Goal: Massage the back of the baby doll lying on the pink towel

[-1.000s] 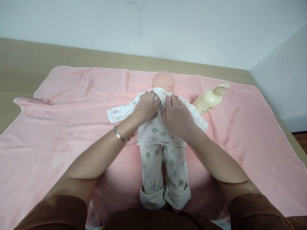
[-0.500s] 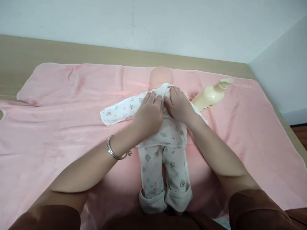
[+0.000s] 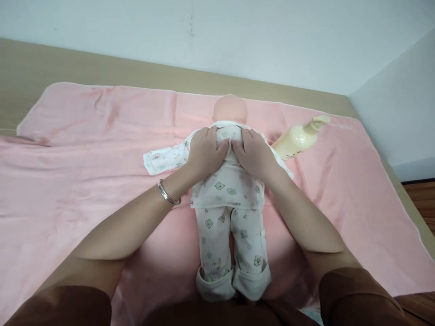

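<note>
Both hands (image 3: pixel 205 153) (image 3: pixel 257 156) touch the smooth-headed doll's (image 3: pixel 230 108) creased, printed shirt (image 3: pixel 227 188).

head view | from wearer's head | faces forward, down | near doll (image 3: pixel 227 188) | wall (image 3: pixel 136 31) at top

Brown sleeves (image 3: pixel 356 292), silver bracelet (image 3: pixel 164 193)

A pale wall (image 3: pixel 272 40) with dark marks (image 3: pixel 192 27) spans the top; another wall (image 3: pixel 404 99) stands upper right, brown floor (image 3: pixel 419 197) at the right edge.
</note>
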Action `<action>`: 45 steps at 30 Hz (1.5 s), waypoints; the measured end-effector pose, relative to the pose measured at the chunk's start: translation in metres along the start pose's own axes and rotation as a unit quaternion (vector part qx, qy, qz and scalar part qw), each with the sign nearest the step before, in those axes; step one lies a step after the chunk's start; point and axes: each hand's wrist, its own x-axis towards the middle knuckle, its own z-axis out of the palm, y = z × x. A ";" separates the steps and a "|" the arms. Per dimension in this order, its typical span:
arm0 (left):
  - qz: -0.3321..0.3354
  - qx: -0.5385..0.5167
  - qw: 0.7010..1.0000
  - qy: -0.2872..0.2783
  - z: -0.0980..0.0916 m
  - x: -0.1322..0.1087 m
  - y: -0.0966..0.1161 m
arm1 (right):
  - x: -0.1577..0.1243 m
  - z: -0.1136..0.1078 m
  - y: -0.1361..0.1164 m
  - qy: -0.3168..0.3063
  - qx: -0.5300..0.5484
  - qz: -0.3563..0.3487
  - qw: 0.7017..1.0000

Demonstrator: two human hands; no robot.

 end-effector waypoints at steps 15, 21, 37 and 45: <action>-0.028 0.011 1.000 -0.005 0.001 0.009 0.000 | 0.016 0.025 0.011 0.091 0.006 0.066 0.994; -0.022 -0.003 1.000 0.008 0.003 0.008 -0.003 | 0.015 0.026 0.012 0.099 0.010 0.060 0.993; -0.031 -0.057 0.998 0.024 0.007 0.010 -0.008 | 0.015 0.019 0.007 0.058 -0.014 0.073 0.996; -0.035 -0.072 0.996 0.039 0.012 0.013 -0.013 | 0.015 0.022 0.011 0.080 0.004 0.059 0.995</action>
